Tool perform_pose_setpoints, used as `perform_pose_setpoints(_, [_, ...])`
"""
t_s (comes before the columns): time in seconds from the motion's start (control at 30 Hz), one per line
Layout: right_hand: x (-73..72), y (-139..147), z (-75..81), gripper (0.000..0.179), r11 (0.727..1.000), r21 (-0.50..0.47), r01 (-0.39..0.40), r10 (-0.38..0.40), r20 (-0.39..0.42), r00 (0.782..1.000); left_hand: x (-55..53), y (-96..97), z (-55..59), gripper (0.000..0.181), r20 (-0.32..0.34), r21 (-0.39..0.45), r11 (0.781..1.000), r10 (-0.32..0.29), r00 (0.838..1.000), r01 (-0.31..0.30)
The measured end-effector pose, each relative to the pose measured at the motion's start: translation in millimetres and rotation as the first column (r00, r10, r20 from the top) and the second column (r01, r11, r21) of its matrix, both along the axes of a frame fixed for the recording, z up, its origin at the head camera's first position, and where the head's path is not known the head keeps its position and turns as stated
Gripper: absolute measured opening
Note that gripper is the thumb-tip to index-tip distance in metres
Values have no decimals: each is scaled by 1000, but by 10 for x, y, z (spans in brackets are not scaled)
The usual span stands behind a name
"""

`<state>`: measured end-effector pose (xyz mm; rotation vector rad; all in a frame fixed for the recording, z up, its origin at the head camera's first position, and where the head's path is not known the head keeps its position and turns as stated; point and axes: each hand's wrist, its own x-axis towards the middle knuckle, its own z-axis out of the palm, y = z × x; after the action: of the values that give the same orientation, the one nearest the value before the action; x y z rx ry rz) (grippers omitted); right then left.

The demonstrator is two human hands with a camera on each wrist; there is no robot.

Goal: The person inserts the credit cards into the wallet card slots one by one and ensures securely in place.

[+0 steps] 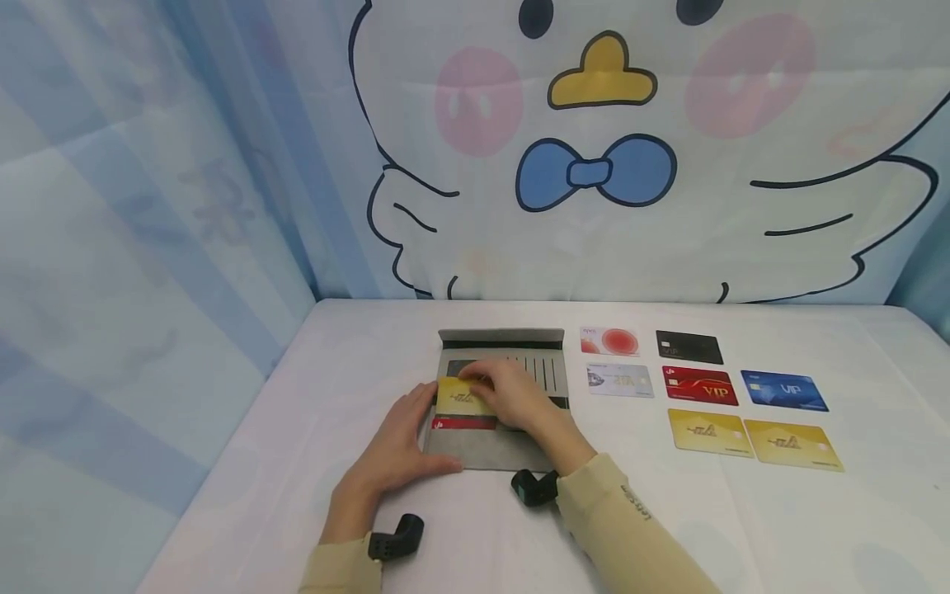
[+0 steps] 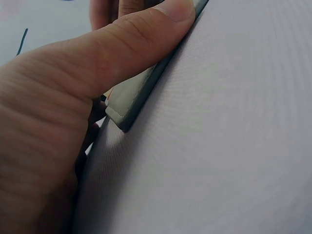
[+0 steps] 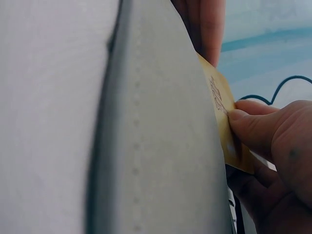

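A grey card holder lies spread on the table, with card slots on its face. My right hand pinches a yellow card between thumb and fingers over the left slots. Just below that card shows the strip of a red card tucked into the holder. My left hand rests at the holder's lower left corner, fingers along the left side and thumb straight along the front edge. In the right wrist view the yellow card stands partly behind the grey edge; its lower part is hidden.
Right of the holder lie several cards: a white-and-red one, a silver one, a black one, a red one, a blue one and two yellow ones. A printed curtain hangs behind the table.
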<state>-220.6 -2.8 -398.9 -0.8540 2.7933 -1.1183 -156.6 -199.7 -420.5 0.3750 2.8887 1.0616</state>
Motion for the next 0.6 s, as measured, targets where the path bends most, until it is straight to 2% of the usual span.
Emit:
perform_pose_setpoints(0.17, [3,1,-3,25,1000,15,-4,4,-5,1000,-1,2,-7,111,-3,-1,1000,0,1000,0])
perform_pose_setpoints(0.6, [0,-3,8,25,999,37,-19,17,42,999,-5,3,-19,112,-7,-6,1000,-1,1000,1])
